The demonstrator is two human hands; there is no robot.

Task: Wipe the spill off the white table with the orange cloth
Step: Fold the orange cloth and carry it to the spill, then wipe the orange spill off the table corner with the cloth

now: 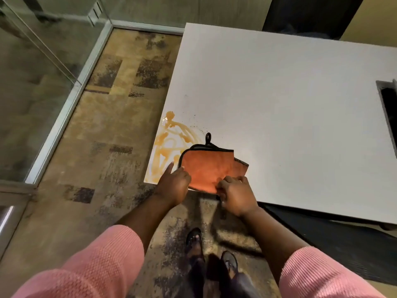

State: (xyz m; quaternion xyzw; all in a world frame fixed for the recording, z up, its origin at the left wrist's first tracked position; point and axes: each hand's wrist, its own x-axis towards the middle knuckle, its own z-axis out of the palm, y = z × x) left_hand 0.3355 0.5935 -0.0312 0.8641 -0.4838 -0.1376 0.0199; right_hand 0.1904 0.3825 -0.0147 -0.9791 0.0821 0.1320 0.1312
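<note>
Lying folded beside the amber spill [171, 147], black-edged orange cloth [206, 168].

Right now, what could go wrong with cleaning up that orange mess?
The spill reaches the white table's left edge, so a push that way could send it onto the carpet. The orange cloth is folded small, and may only smear it. The left hand is close enough to touch the wet streaks.

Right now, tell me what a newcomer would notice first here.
The folded orange cloth with black trim lies at the white table's near corner, both hands on its near edge: left hand, right hand. Just left of it, a smeared orange-brown spill covers that corner.
</note>
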